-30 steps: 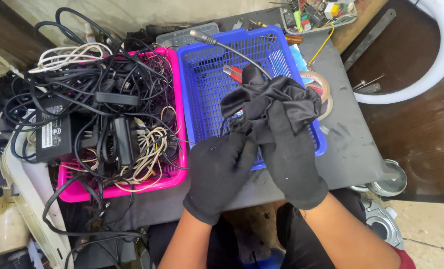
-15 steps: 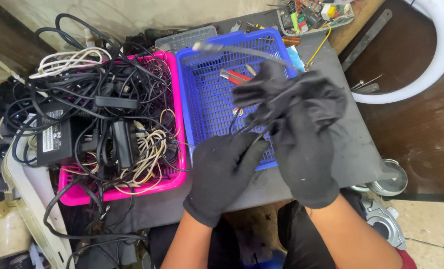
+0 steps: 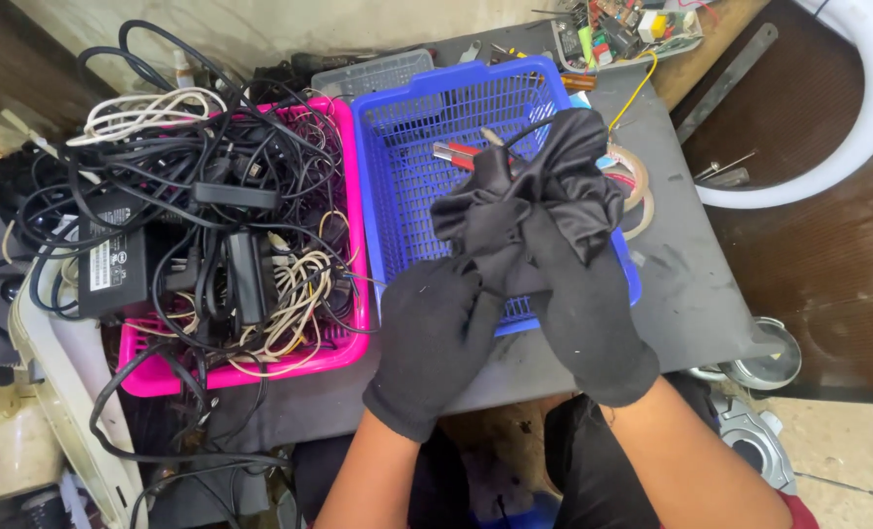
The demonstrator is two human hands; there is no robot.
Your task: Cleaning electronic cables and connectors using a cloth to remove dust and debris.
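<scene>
Both my hands wear black gloves and hold a bunched black cloth over the blue plastic basket. My left hand grips the cloth's lower left part at the basket's near edge. My right hand holds the cloth from the right, fingers wrapped into its folds. A red-handled tool lies in the basket, partly hidden behind the cloth.
A pink basket on the left is heaped with tangled black and white cables and power adapters. Tape rolls lie right of the blue basket on the grey table. A circuit board tray sits at the back; a white ring curves at right.
The cloth, lifted higher and to the right half a second ago, has come back down over the blue basket. Both hands stay on it, bunching it tighter.
</scene>
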